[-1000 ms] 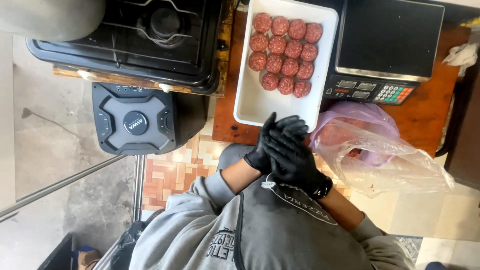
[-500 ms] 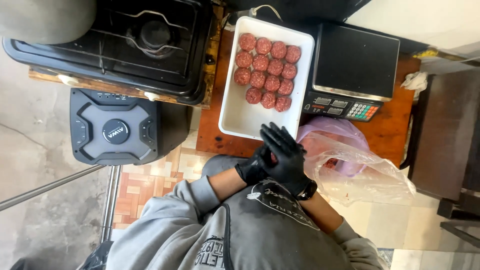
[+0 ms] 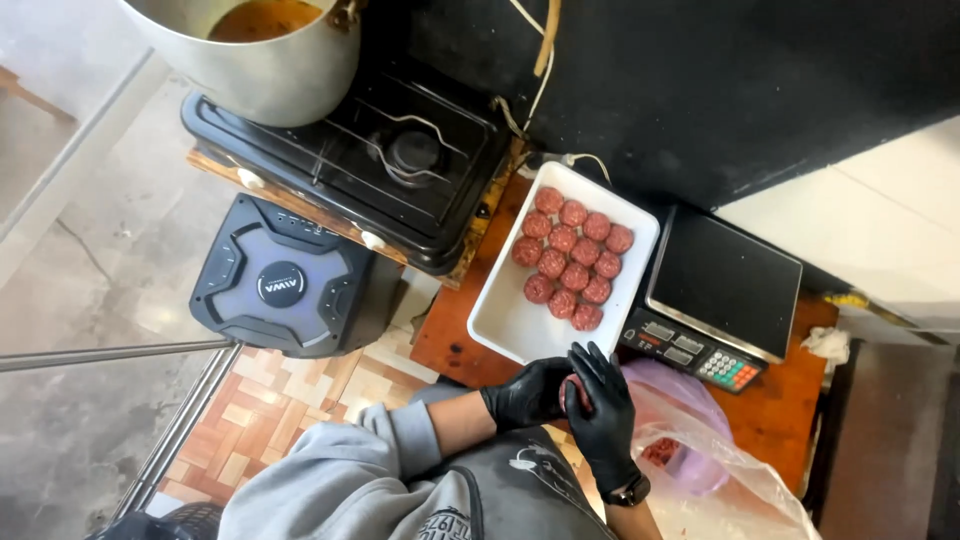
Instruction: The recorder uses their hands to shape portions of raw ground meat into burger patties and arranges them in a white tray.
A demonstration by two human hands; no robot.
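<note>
Tight bench, one open patch in the tray

The white tray [image 3: 510, 325] has bare floor at its near end, just ahead of the left hand [image 3: 525, 395] and right hand [image 3: 600, 415]; rows of meat patties [image 3: 572, 258] fill its far half. The scale [image 3: 720, 300] blocks the right, the clear bag [image 3: 700, 460] crowds the near right, the stove [image 3: 380, 160] and big pot [image 3: 260, 55] close the left. A narrow strip of bench [image 3: 450, 335] lies free beside the tray
</note>
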